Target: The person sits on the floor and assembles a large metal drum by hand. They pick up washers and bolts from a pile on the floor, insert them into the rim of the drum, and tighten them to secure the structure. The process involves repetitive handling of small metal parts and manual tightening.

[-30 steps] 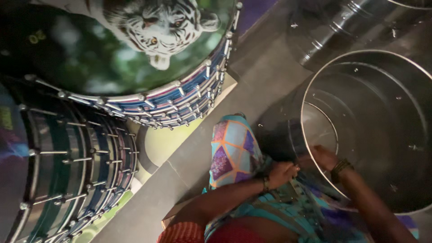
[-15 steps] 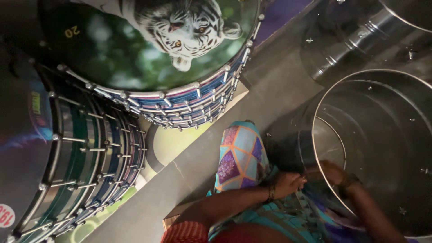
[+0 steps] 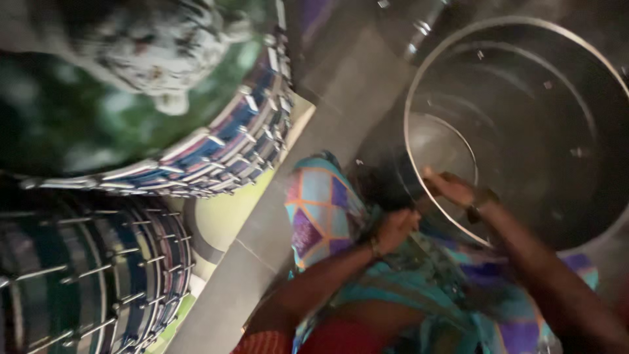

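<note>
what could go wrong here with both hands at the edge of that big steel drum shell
The right hand rests on the thin metal rim of the open steel shell, so a slip might cut or pinch fingers. The left hand works just outside the rim, close to loose patterned cloth that might snag. Finished drums are stacked close by; a shifting shell could knock them.

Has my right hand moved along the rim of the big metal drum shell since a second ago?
Cannot tell: the camera itself shifted. The right hand sits on the metal shell's rim at its near-left edge, as before.
</note>
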